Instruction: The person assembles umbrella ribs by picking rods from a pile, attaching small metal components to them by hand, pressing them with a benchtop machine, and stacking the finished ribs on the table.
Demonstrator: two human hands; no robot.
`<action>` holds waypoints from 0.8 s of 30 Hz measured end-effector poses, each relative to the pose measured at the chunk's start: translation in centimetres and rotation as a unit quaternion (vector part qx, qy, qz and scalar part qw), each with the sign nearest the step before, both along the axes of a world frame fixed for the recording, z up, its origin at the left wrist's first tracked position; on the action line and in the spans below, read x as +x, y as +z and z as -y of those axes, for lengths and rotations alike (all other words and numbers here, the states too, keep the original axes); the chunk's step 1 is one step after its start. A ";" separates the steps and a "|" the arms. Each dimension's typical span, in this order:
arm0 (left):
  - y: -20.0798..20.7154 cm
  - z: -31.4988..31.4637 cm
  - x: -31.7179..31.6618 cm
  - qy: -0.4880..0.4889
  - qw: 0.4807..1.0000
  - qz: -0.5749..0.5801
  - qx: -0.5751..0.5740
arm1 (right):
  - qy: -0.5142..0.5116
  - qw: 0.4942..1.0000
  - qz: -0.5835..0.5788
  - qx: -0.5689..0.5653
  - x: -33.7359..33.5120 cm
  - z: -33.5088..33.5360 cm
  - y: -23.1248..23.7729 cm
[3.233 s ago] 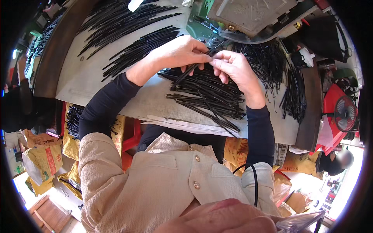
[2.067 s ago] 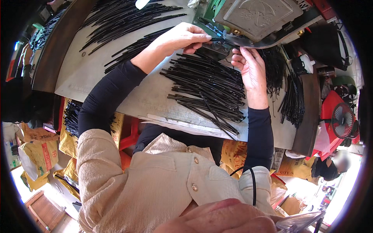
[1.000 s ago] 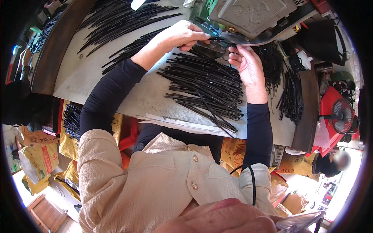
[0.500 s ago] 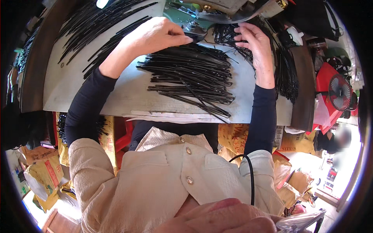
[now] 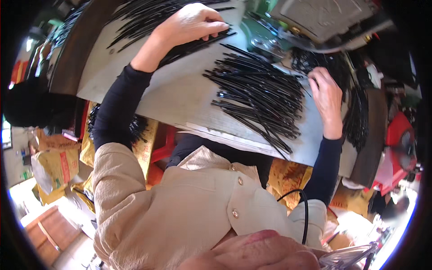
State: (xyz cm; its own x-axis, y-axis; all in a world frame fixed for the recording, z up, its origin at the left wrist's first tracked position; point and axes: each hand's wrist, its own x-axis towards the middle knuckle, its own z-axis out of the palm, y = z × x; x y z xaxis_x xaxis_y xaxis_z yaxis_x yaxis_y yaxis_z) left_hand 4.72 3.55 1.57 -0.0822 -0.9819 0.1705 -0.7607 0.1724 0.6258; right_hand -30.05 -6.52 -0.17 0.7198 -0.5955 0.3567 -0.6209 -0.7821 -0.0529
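A pile of thin black strips (image 5: 261,90) lies fanned on the pale tabletop between my hands. My left hand (image 5: 193,24) is over the far left, above a narrower row of black strips (image 5: 186,48). Its thumb and fingers are pinched together near the ends of that row; what they hold is hidden. At the right edge of the middle pile, my right hand (image 5: 327,96) has its fingers curled in and close together. A thin strand shows by its fingertips, and I cannot tell whether it is gripped.
Beyond the pile stands a sewing machine with a green bed (image 5: 265,29). A dark tangle of strips (image 5: 319,60) lies to its right, and more strips hang (image 5: 357,117) at the table's right side. Wooden boards (image 5: 83,49) edge the table. Yellow sacks (image 5: 283,173) are below.
My left hand has moved from the top of the middle pile to the row on the left. The right hand has lowered and its fingers have curled in. The whole view has turned.
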 end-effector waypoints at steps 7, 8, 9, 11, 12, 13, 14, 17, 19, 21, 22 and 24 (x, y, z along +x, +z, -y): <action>-1.6 -0.3 0.8 0.034 0.990 0.119 -0.067 | -0.035 0.935 0.314 0.164 2.1 -0.3 -0.4; -2.1 -0.3 0.3 0.061 0.980 0.170 -0.083 | -0.022 0.874 0.422 0.242 2.3 -0.1 -0.7; -1.9 -0.5 -0.4 0.071 0.972 0.217 -0.061 | -0.014 0.855 0.438 0.277 2.3 0.0 -0.7; -2.4 -0.3 -0.9 0.081 0.960 0.263 -0.058 | -0.032 0.854 0.420 0.304 1.8 0.9 -2.3; -2.4 -0.3 -0.8 0.082 0.960 0.262 -0.059 | -0.049 0.852 0.401 0.334 1.9 1.1 -2.8; -2.4 -0.3 -0.7 0.084 0.959 0.264 -0.052 | -0.047 0.846 0.393 0.358 1.9 1.2 -3.1; -2.4 -0.3 -0.6 0.085 0.959 0.266 -0.046 | -0.047 0.846 0.392 0.358 2.0 1.2 -3.0; -3.1 -0.2 -0.2 0.097 0.965 0.233 -0.065 | -0.059 0.850 0.395 0.345 2.2 1.0 -2.8; -2.9 -0.1 -0.3 0.096 0.967 0.226 -0.064 | -0.054 0.855 0.404 0.322 2.3 0.7 -2.5; -2.7 -0.1 -0.3 0.096 0.969 0.220 -0.063 | -0.047 0.859 0.412 0.300 2.5 0.4 -2.1; -2.6 -0.2 -0.3 0.090 0.967 0.224 -0.087 | -0.043 0.863 0.405 0.300 2.5 0.3 -2.0; -2.7 -0.3 -0.2 0.083 0.964 0.228 -0.112 | -0.039 0.866 0.398 0.300 2.7 0.0 -1.7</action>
State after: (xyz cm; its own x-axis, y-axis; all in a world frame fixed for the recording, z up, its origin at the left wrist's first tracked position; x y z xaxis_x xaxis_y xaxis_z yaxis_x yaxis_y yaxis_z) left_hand 4.56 3.85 -1.12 -0.0432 -0.9305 0.3638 -0.9764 0.1164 0.1817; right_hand -27.30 -6.56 -1.84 0.3373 -0.8810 0.3316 -0.2508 -0.4236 -0.8704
